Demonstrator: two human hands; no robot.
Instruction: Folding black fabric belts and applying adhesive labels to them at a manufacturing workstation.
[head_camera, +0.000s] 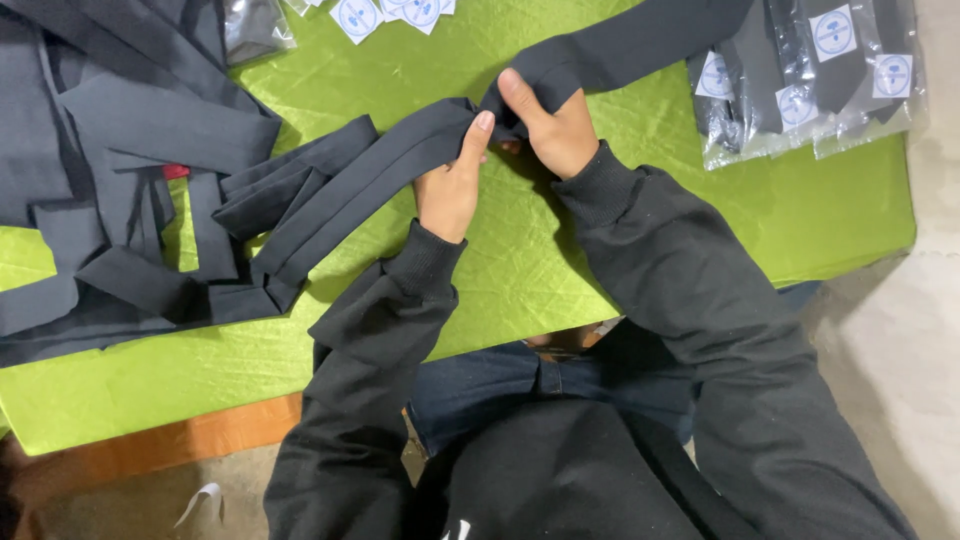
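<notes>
Two hands, left hand (447, 190) and right hand (553, 128), pinch a black fabric strip (400, 160) mid-fold near the green table's (520, 270) far edge; next, creasing needs aligned edges.

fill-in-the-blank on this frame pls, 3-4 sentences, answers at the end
1. Both hands, left hand and right hand, grip one long black fabric strip over a cloth coloured ____.
2. The heap of loose black strips lies on the person's ____ side.
3. The clear bags of packed black items each carry a white label with a ____ round mark.
4. The person's sleeves are ____.

Missing words: green; left; blue; black
</notes>
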